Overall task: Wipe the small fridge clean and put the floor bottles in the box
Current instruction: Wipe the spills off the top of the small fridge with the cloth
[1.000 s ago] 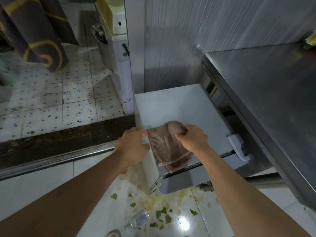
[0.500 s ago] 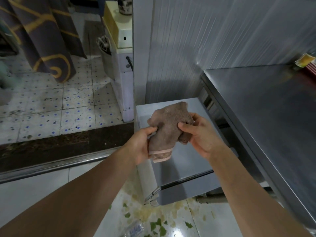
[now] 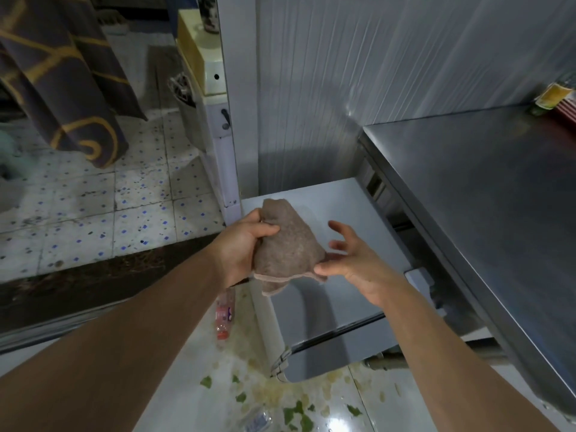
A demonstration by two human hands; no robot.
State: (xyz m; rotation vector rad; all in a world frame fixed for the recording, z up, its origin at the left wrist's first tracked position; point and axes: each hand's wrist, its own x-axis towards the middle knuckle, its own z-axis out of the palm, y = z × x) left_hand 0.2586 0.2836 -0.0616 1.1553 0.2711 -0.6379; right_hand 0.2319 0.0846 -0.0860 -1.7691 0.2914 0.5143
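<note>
A brown cloth [image 3: 288, 247] hangs in the air above the small grey fridge [image 3: 349, 213]. My left hand [image 3: 246, 244] grips its upper left part. To the cloth's right, my right hand [image 3: 349, 260] has spread fingers, the thumb touching the cloth's lower right corner. On the wet white floor left of the fridge lies a plastic bottle [image 3: 223, 316] with a pink label and red cap. Another clear bottle [image 3: 258, 420] lies at the bottom edge, partly cut off.
A steel counter [image 3: 486, 194] stands right of the fridge. Green leaf scraps [image 3: 296, 413] and yellowish spill cover the floor in front. A corrugated metal wall [image 3: 358, 88] is behind. Beyond a dark threshold lies a speckled tile floor [image 3: 93, 213], with a patterned curtain [image 3: 68, 82].
The cloth was lifted off the fridge top into the air. My right hand let go of its grip and opened its fingers. The left hand now holds the cloth bunched.
</note>
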